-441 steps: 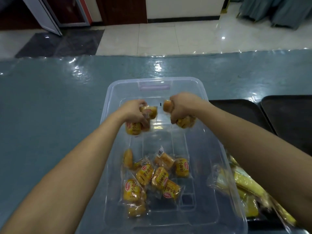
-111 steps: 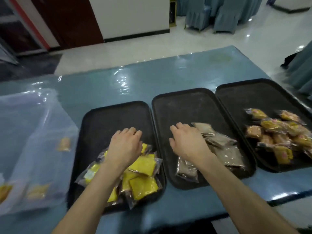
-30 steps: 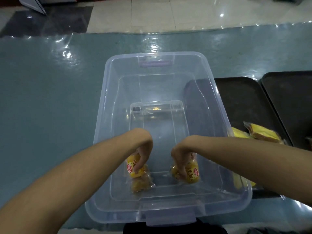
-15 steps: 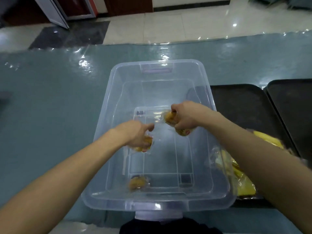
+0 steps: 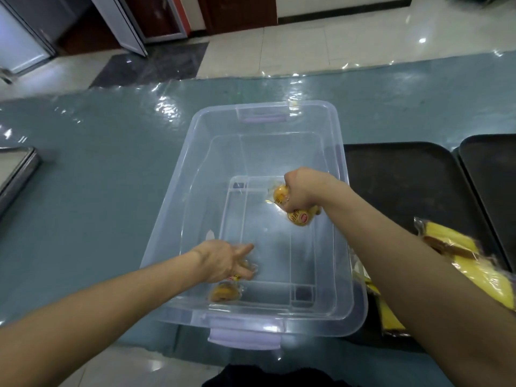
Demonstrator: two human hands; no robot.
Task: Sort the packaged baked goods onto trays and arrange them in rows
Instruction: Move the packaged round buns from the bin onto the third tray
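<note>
Teal desk (image 5: 97, 191) carries a clear storage bin (image 5: 195, 169). The left hand (image 5: 220, 263) has dropped to the last loose wrapped bun (image 5: 224, 291) in the near corner, its grip too blurred to read. The right hand (image 5: 303, 191) stays clamped on two buns (image 5: 300, 217). A black tray (image 5: 405, 177) holding yellow cakes (image 5: 460, 247) waits at right, and the bin looks nearly emptied.

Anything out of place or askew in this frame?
Yes: the yellow packets on the black tray lie heaped and crooked, not in rows. Otherwise ordinary: the right hand grips orange packets inside the clear bin.
</note>
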